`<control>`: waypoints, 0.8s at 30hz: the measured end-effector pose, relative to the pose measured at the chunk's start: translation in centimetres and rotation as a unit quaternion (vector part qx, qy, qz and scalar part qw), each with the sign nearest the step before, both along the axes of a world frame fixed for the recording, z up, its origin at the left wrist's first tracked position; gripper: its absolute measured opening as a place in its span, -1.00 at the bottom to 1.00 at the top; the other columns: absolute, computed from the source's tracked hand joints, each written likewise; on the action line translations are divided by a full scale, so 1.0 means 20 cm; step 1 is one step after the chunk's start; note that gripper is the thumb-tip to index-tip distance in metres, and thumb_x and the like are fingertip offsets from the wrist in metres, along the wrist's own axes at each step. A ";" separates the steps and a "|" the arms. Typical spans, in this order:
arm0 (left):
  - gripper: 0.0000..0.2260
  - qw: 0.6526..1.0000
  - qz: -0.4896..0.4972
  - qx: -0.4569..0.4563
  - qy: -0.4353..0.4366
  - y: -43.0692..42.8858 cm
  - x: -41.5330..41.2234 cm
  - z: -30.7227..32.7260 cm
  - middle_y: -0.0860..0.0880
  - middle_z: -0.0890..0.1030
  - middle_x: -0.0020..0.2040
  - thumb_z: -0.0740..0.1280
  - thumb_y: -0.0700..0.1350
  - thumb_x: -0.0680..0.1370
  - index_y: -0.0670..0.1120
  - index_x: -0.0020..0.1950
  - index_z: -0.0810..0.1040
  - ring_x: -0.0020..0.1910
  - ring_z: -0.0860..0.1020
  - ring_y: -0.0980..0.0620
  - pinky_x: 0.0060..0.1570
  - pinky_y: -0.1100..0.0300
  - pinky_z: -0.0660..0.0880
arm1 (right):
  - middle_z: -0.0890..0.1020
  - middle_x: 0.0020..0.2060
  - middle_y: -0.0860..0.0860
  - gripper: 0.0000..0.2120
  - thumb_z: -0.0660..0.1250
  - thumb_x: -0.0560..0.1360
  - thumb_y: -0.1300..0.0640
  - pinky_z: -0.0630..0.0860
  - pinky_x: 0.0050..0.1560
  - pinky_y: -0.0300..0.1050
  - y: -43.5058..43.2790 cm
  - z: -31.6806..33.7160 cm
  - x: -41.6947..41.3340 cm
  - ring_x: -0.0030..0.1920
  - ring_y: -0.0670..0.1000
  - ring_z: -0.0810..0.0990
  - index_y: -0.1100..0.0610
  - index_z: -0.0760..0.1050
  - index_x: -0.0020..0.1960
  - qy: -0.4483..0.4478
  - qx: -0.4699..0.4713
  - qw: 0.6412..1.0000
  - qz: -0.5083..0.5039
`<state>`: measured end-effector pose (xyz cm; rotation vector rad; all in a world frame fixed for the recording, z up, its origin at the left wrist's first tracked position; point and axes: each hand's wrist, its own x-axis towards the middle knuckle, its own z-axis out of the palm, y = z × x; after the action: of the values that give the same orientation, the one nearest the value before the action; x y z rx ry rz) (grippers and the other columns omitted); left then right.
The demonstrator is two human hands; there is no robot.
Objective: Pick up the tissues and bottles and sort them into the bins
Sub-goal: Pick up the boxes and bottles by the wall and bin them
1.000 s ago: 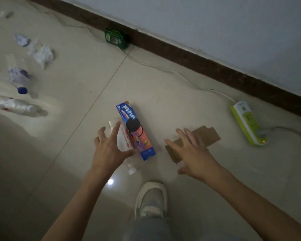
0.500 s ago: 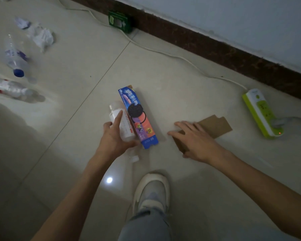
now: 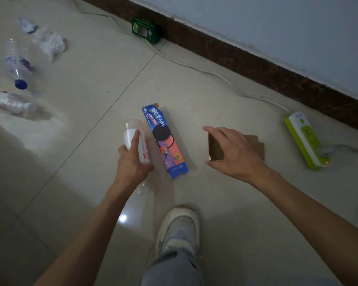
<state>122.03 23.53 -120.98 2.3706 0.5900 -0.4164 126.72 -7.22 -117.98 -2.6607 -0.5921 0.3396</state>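
My left hand [image 3: 131, 162] grips a clear plastic bottle [image 3: 140, 141] with a red-and-white label, lifted off the tiled floor; its neck pokes out below my palm. My right hand [image 3: 234, 151] pinches the near edge of a brown cardboard piece [image 3: 255, 142], thumb under one end and fingers over the other. Between my hands lies a blue biscuit box [image 3: 165, 141]. At the far left lie a bottle with a blue cap [image 3: 17, 67], a crushed clear bottle [image 3: 8, 102] and crumpled white tissues [image 3: 50, 43].
A green-and-white power strip [image 3: 306, 139] lies at the right, its white cable [image 3: 194, 67] running along the dark skirting board to a green box [image 3: 146, 29]. My shoe [image 3: 180, 230] stands on the floor below the biscuit box. No bins are in view.
My left hand closed round the bottle and raised it from the floor. My right hand came down on the cardboard and took hold of its near edge.
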 end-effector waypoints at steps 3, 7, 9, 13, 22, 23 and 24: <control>0.03 1.000 -0.002 0.020 -0.008 0.04 0.02 0.04 -0.20 0.24 0.46 0.55 -0.22 0.46 0.21 0.71 -0.03 0.36 0.46 -0.31 0.25 -0.18 0.57 | 0.44 0.43 -0.05 -0.05 0.58 0.38 -0.16 0.39 0.40 0.02 0.04 0.07 0.02 0.38 0.05 0.44 -0.13 0.14 0.62 -0.019 0.040 0.999 -0.026; 0.05 0.999 -0.008 0.023 -0.036 0.06 0.07 0.15 -0.16 0.22 0.49 0.53 -0.26 0.45 0.29 0.68 -0.05 0.38 0.43 -0.30 0.29 -0.19 0.54 | 0.44 0.42 -0.04 -0.06 0.58 0.39 -0.15 0.47 0.33 0.05 0.08 0.15 0.03 0.35 0.05 0.46 -0.14 0.15 0.62 -0.033 0.084 0.994 -0.055; 0.05 0.998 -0.020 0.029 -0.057 0.06 0.12 0.23 -0.15 0.22 0.50 0.52 -0.27 0.45 0.29 0.69 -0.04 0.40 0.41 -0.28 0.29 -0.14 0.53 | 0.44 0.42 -0.05 -0.06 0.59 0.39 -0.12 0.44 0.33 -0.01 0.10 0.21 0.05 0.36 0.04 0.46 -0.14 0.16 0.62 -0.040 0.110 0.991 -0.063; 0.02 0.994 -0.054 0.057 -0.080 0.06 0.27 0.50 -0.15 0.20 0.53 0.52 -0.23 0.47 0.29 0.68 -0.05 0.41 0.39 -0.31 0.28 -0.16 0.51 | 0.43 0.46 -0.06 -0.05 0.61 0.38 -0.10 0.43 0.42 0.04 0.14 0.41 0.10 0.43 0.00 0.43 -0.13 0.17 0.62 -0.040 0.171 0.981 -0.081; 0.04 0.990 -0.099 0.068 -0.075 0.00 0.44 1.78 -0.13 0.24 0.46 0.54 -0.18 0.46 0.31 0.67 -0.09 0.32 0.42 -0.30 0.21 -0.22 0.58 | 0.38 0.53 -0.15 -0.06 0.63 0.40 -0.06 0.31 0.55 -0.10 0.24 1.58 0.20 0.53 -0.16 0.32 -0.05 0.21 0.63 -0.052 0.280 0.946 -0.154; 0.05 0.990 -0.101 0.067 -0.076 -0.01 0.44 1.97 -0.13 0.25 0.44 0.54 -0.18 0.46 0.31 0.67 -0.10 0.30 0.43 -0.29 0.20 -0.24 0.59 | 0.39 0.53 -0.14 -0.06 0.63 0.40 -0.04 0.29 0.53 -0.15 0.25 1.77 0.20 0.52 -0.16 0.33 -0.04 0.21 0.63 -0.054 0.286 0.943 -0.160; 0.05 0.989 -0.106 0.066 -0.076 -0.02 0.44 2.17 -0.13 0.26 0.42 0.54 -0.18 0.46 0.31 0.67 -0.10 0.29 0.44 -0.29 0.19 -0.25 0.59 | 0.39 0.52 -0.13 -0.06 0.63 0.40 -0.03 0.29 0.52 -0.17 0.25 1.96 0.19 0.51 -0.16 0.34 -0.04 0.21 0.63 -0.055 0.293 0.940 -0.166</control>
<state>130.81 23.10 -77.53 2.5750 0.3050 -0.2931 130.52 -2.19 -78.70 -2.1490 -0.2134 -0.0796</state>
